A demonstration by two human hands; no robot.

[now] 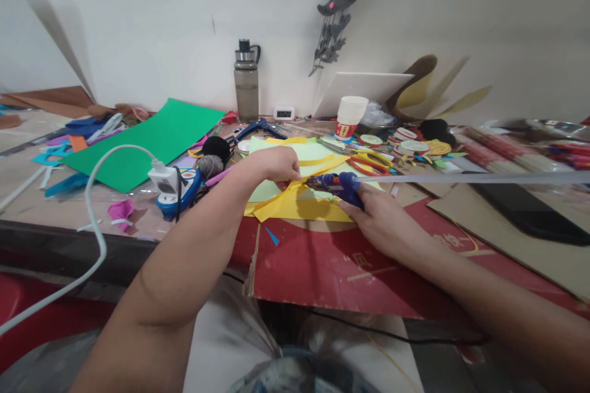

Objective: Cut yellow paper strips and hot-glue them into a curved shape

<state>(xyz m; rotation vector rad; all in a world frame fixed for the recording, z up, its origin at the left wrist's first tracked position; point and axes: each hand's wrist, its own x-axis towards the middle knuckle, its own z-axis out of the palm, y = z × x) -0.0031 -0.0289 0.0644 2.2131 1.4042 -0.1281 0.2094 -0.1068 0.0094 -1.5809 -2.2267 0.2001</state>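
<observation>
My right hand is wrapped round a blue hot glue gun, and a long translucent glue stick runs out behind it to the right. The gun's nozzle points left at a piece of yellow felt or paper. Bent over that yellow piece, my left hand pinches its upper edge close to the nozzle; the fingertips are partly hidden. Beneath lie pale green sheets and another yellow strip, on a red cardboard sheet.
Orange-handled scissors lie behind the glue gun, near paper cups and ribbon rolls. A water bottle stands by the wall. To the left are a green sheet and a plugged-in white charger with its cable. A black phone-like slab lies right.
</observation>
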